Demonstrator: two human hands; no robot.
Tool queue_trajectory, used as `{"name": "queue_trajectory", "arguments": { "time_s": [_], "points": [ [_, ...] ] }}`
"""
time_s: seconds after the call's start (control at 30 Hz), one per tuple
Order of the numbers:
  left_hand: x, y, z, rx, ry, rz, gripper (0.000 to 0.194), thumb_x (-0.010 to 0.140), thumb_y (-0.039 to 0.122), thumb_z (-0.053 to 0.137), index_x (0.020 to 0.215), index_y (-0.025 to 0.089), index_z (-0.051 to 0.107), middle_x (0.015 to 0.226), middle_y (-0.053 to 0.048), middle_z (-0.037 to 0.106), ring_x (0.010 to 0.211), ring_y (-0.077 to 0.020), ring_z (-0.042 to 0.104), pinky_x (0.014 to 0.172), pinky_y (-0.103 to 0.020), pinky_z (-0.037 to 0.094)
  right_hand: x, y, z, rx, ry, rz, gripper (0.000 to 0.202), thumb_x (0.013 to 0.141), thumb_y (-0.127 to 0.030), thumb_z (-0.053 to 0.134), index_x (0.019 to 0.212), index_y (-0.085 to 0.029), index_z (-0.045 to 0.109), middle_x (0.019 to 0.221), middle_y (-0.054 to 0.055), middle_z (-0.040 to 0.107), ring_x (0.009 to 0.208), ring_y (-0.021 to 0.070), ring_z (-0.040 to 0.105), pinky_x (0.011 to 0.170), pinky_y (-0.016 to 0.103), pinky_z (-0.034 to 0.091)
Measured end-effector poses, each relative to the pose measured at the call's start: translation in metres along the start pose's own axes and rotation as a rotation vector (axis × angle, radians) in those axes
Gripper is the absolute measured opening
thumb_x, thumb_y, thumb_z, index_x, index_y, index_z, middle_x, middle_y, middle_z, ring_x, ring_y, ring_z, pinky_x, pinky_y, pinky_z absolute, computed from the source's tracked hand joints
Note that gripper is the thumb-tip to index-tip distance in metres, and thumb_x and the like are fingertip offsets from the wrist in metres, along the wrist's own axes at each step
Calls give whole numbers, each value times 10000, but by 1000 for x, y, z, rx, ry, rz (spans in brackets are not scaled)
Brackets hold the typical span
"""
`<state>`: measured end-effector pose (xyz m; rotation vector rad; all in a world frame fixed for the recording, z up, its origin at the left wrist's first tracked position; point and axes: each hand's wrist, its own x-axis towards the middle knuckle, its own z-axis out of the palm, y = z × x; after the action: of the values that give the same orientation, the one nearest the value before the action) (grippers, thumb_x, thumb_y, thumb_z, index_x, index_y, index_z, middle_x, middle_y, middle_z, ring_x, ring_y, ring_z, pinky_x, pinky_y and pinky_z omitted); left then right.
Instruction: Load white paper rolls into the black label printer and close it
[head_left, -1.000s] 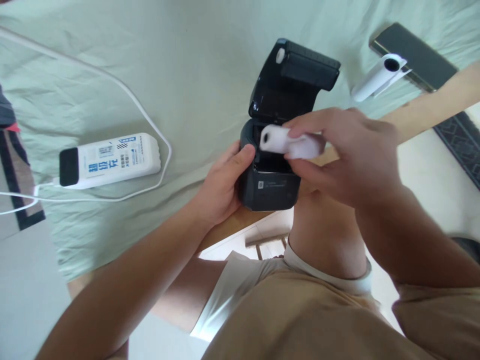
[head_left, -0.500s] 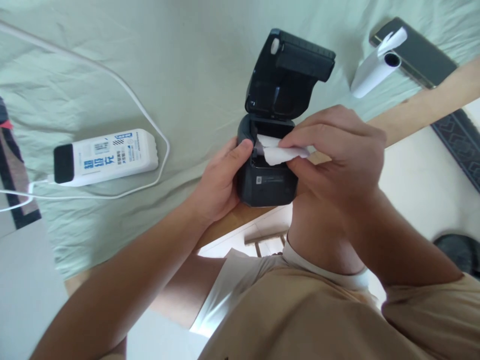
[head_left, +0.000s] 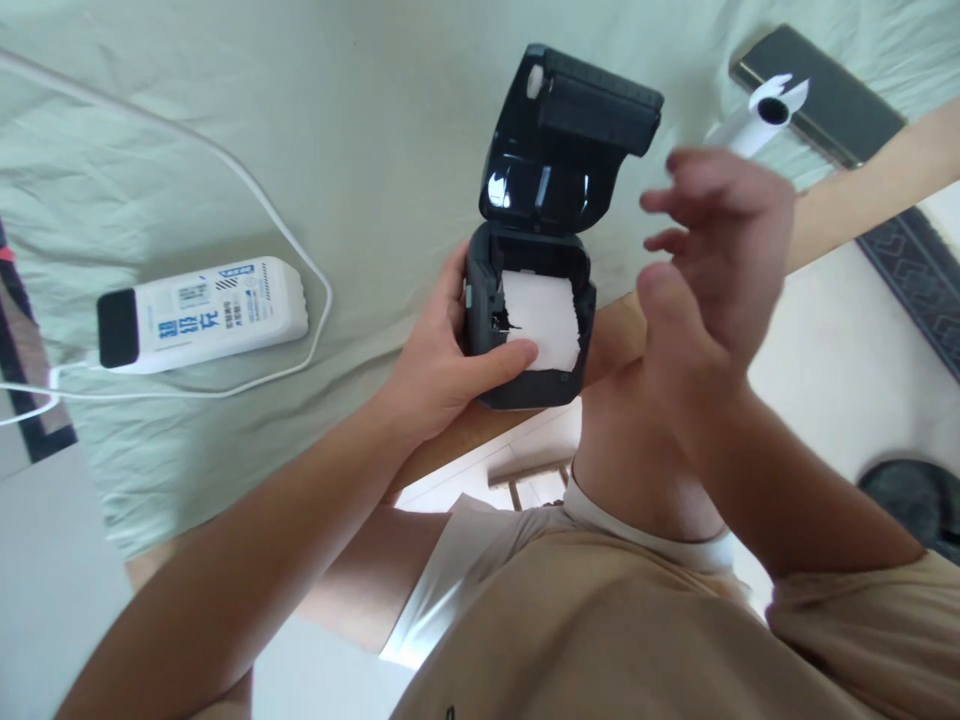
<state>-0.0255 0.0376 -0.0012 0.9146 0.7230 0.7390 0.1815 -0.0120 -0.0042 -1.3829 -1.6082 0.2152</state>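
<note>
Where right hand (head_left: 716, 250) blurs, spare roll (head_left: 750, 125) half hidden.

A second ago my right hand (head_left: 712, 250) held the paper roll (head_left: 541, 320) over the open printer (head_left: 529, 330); now the roll sits inside the compartment with its loose end lying over the front edge. My right hand has let go and lifted away, fingers spread and empty. My left hand (head_left: 442, 360) has moved its thumb from the printer's side onto the paper end
</note>
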Motion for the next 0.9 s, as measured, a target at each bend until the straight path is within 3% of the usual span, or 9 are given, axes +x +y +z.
{"name": "queue_trajectory", "arguments": {
  "time_s": [0.07,0.17,0.27,0.4,0.53,0.63,0.77,0.9],
  "points": [
    [1,-1,-1,-6,-5,0,884,668,160,897,1454,270,508,1497,-82,621,1443,-319,547,1169,-379,503,10,12,3,118,30,12,488,966,-473,526,1442,-488,418,1544,-15,500,1376,280,558,1019,491,515],
    [1,-2,-1,-14,-12,1,856,678,157,883,1438,279,509,1455,-78,645,1398,-315,584,1134,-376,529,14,24,7,307,81,-33,432,980,-520,497,1411,-513,481,1372,-21,653,1304,264,620,976,463,542],
    [1,-2,-1,-11,-5,-9,883,651,159,897,1430,267,496,1476,-86,627,1415,-328,566,1137,-385,526,4,21,6,352,161,1,377,964,-556,517,1324,-471,585,1223,14,700,1179,275,673,912,460,564],
    [0,2,2,-31,-4,-11,908,616,181,929,1412,255,499,1509,-84,601,1467,-337,516,1165,-390,505,-9,7,5,243,-61,122,408,979,-536,548,1373,-436,523,1393,23,614,1308,280,625,1039,489,557],
    [-3,2,6,-34,22,-22,669,730,316,896,1312,242,574,1370,-83,693,1378,-351,595,1062,-396,573,-4,6,14,257,-245,54,528,968,-571,565,1442,-378,434,1370,57,612,1186,260,663,960,443,612],
    [-4,0,5,-27,25,-17,496,814,384,835,1235,235,620,1222,-70,744,1227,-329,685,903,-352,613,0,7,19,245,-254,31,514,965,-568,568,1421,-367,440,1283,52,640,1054,240,676,847,409,632],
    [-4,1,3,-19,0,-49,473,818,296,821,1239,218,620,1085,-47,746,1039,-268,734,750,-295,593,0,1,15,355,-269,143,523,924,-584,641,1369,-366,476,1253,38,624,970,224,670,759,384,628],
    [-3,4,6,-47,36,-64,450,801,263,814,1202,199,618,1013,-31,732,898,-203,728,720,-273,583,0,-4,11,416,-322,221,513,913,-494,695,1362,-369,483,1320,28,618,1067,242,669,872,422,630]
  ]
}}
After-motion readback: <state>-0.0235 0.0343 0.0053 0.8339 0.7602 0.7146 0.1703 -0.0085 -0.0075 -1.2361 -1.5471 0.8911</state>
